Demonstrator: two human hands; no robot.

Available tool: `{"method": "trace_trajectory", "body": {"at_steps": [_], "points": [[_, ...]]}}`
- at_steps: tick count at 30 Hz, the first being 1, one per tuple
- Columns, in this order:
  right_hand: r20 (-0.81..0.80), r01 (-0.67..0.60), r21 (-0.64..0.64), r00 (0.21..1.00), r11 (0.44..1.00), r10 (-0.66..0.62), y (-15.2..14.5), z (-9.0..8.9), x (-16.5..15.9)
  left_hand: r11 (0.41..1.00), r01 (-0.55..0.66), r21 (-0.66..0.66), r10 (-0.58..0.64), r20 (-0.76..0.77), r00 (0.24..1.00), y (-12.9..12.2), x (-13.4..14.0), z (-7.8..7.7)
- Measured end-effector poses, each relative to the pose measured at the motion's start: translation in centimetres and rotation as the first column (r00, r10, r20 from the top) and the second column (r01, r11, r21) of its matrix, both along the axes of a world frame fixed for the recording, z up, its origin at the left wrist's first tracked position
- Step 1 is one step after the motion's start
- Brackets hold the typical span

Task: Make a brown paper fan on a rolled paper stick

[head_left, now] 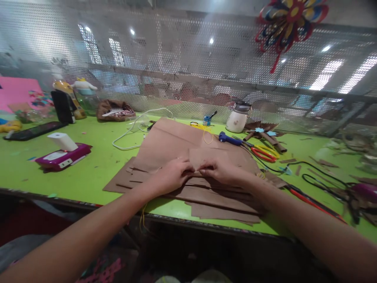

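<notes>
Several sheets of brown kraft paper lie stacked on the green table, their cut edges toward me. Both my hands meet over the middle of the stack. My left hand pinches the lower left edge of a smaller brown paper piece. From the other side, my right hand has its thumb and fingertips pressed together on the same piece's lower edge. A blue glue gun rests at the stack's far right, beside scissors with red and yellow handles.
A purple power strip with a white plug sits left. A white cable curves behind the paper. At the back stand a white jar and a small blue pot. Red-handled pliers and black cord lie right. Perforated metal rises behind.
</notes>
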State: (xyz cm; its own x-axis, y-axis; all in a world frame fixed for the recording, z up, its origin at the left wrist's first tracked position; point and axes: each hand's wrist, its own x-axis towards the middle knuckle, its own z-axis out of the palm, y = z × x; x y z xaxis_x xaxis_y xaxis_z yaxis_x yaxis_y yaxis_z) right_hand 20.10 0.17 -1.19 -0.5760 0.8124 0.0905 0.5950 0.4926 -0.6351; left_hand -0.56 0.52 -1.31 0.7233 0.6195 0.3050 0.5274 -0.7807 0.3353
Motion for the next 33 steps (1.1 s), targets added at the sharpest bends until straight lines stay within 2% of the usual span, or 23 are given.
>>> {"method": "trace_trajectory", "body": {"at_steps": [4,7,9,11,20,27,29,33], "points": [[0.011,-0.003,0.009,1.000,1.000,0.003,0.2,-0.2,-0.1,0.999,-0.054,-0.001,0.054,0.006,0.999,0.4,0.0,-0.8],[0.021,0.047,0.169,0.998,0.985,-0.051,-0.4,-0.7,-0.3,0.997,-0.073,-0.016,0.073,0.007,0.997,0.4,0.0,-1.1],[0.014,0.078,0.305,0.996,0.949,-0.086,-1.0,-1.1,-0.4,0.996,-0.084,-0.015,0.084,-0.001,0.996,0.3,0.0,-0.9],[-0.006,0.095,0.372,0.995,0.923,-0.100,-1.5,-1.5,-0.4,0.997,-0.083,0.000,0.083,-0.019,0.996,0.1,0.1,-0.7],[0.041,0.130,0.362,0.987,0.923,-0.155,-1.4,-1.1,1.2,0.996,-0.071,0.048,0.075,-0.068,0.995,-0.1,0.2,0.0],[-0.095,0.250,0.325,0.968,0.912,-0.232,-0.8,-2.0,2.3,0.994,-0.085,0.065,0.091,-0.086,0.992,0.1,0.4,-0.1],[-0.074,0.230,0.318,0.973,0.920,-0.218,-0.8,-1.9,2.4,0.993,-0.093,0.066,0.099,-0.091,0.991,0.1,0.4,-0.1],[0.031,0.066,0.323,0.996,0.944,-0.081,-1.3,-1.0,2.4,0.987,-0.123,0.100,0.129,-0.049,0.990,-0.1,0.4,0.1]]}}
